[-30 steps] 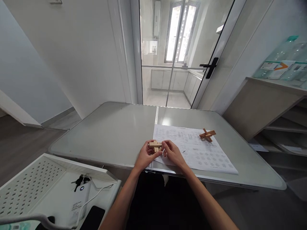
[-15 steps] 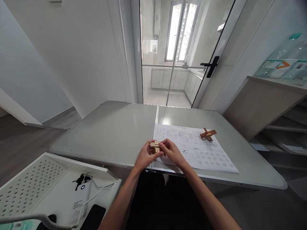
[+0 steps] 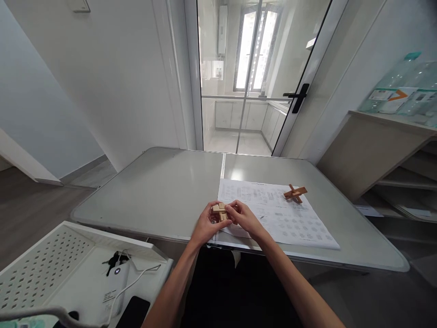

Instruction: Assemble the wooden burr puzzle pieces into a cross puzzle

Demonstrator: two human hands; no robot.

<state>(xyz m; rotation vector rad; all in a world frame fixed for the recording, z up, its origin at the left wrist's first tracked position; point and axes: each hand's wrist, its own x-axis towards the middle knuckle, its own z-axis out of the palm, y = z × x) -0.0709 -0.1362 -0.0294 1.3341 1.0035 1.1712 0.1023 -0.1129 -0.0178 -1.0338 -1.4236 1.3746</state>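
A small wooden block puzzle [image 3: 219,211] made of interlocked light-brown bars sits between my two hands, just above the near edge of the grey table [image 3: 164,191]. My left hand [image 3: 205,225] cups it from below and the left, fingers curled on it. My right hand [image 3: 243,217] pinches its right side with thumb and fingers. A second wooden puzzle [image 3: 295,192], cross-shaped, rests on the far right part of a printed instruction sheet [image 3: 283,218].
A white perforated cart [image 3: 44,259] stands at lower left with keys [image 3: 114,259], a white power bank [image 3: 112,287], a cable and a dark phone [image 3: 131,312]. A wooden shelf unit [image 3: 382,155] is at the right. A glass door [image 3: 252,77] lies behind the table.
My right hand's fingers have moved in closer over the puzzle, which has turned slightly in my grip. The camera view has shifted a little.
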